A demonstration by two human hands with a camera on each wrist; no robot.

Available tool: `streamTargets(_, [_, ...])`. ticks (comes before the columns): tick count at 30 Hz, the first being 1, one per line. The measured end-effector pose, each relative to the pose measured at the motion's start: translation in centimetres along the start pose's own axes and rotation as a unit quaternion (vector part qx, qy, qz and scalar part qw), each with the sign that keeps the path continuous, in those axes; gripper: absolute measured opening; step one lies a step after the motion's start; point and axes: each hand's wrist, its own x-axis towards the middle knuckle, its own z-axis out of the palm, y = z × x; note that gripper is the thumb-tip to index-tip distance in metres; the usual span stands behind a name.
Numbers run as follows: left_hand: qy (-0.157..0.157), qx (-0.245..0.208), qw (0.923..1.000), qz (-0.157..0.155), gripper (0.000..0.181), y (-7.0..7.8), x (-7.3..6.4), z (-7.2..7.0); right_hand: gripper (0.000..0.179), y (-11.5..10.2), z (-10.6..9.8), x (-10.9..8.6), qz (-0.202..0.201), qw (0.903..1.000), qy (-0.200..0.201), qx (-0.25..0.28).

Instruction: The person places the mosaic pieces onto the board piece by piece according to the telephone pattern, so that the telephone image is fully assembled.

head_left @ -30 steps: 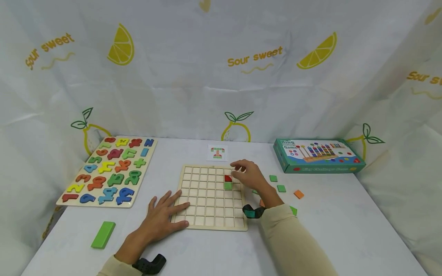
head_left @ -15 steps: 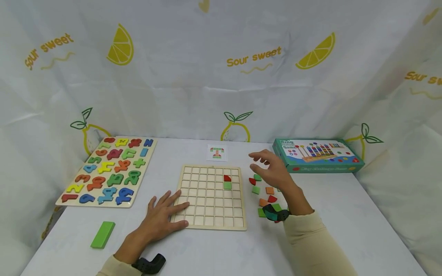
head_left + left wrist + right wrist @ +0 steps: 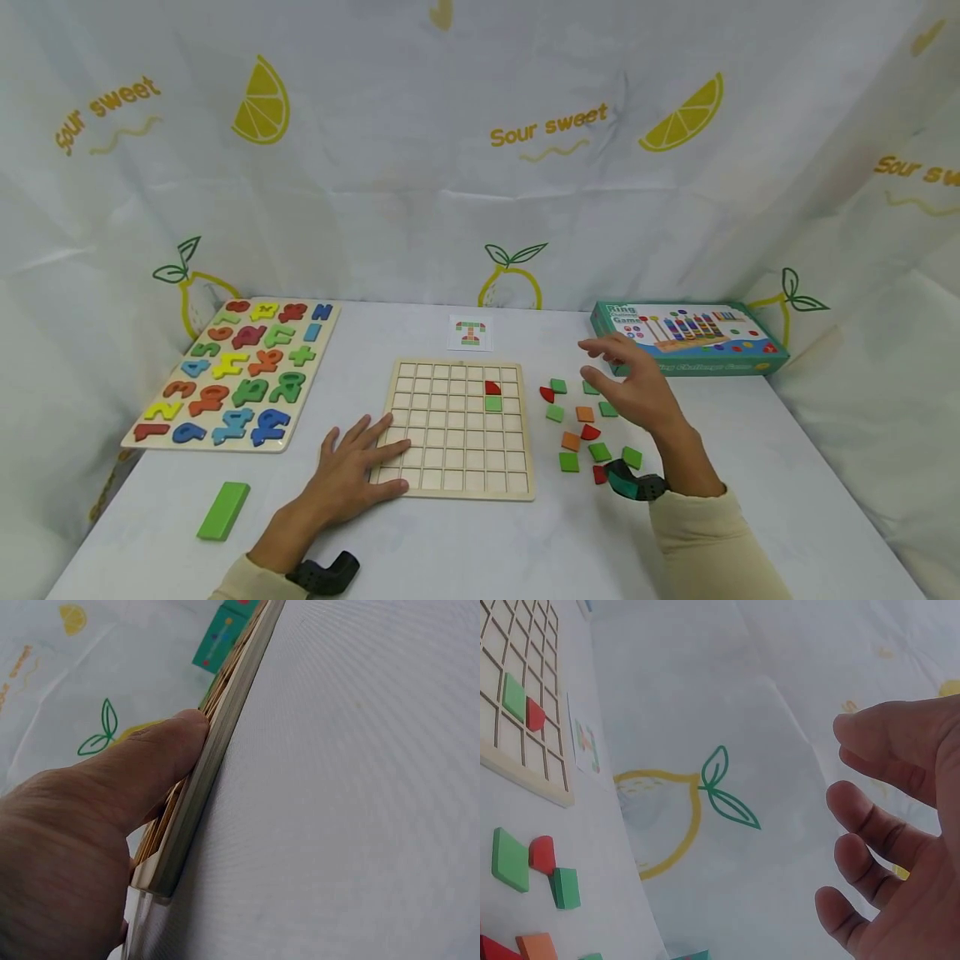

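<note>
"Board (image 3: pixel 455 459): position and hold?"

"Flat on the table (image 3: pixel 435 550), directly ahead of the wearer. The left hand (image 3: pixel 347 479) rests on its left edge, fingers spread and gripping nothing, presumably as a steady against sliding."

"And the right hand (image 3: pixel 637 387)?"

"Released. Fingers loosely bent, nothing between them, raised above the loose tiles (image 3: pixel 570 462), which lie scattered beside the board's right edge, likely for short reach."

"Purpose of the card (image 3: pixel 471 333)?"

"It lies just beyond the far edge, probably so its printed pattern stays readable past the work."

"Appearance of the board?"

"Pale wood, ruled into square cells, mostly bare. Second column from the right holds a red tile (image 3: pixel 492 388), one corner rounded, with a square green tile (image 3: pixel 492 403) in the next cell nearer the wearer."
</note>
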Motion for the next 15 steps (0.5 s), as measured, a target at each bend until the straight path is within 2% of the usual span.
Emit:
streamTargets(7, [0.0, -0.001, 1.0, -0.002, 0.062, -0.1, 0.0, 0.0, 0.035, 1.0, -0.8, -1.1, 0.007, 0.9999, 0.015, 0.002])
streamTargets(15, [-0.005, 0.003, 1.0, -0.005, 0.062, -0.2, 0.0, 0.2, 0.035, 2.6, -0.6, -2.1, 0.023, 0.9996, 0.014, -0.008])
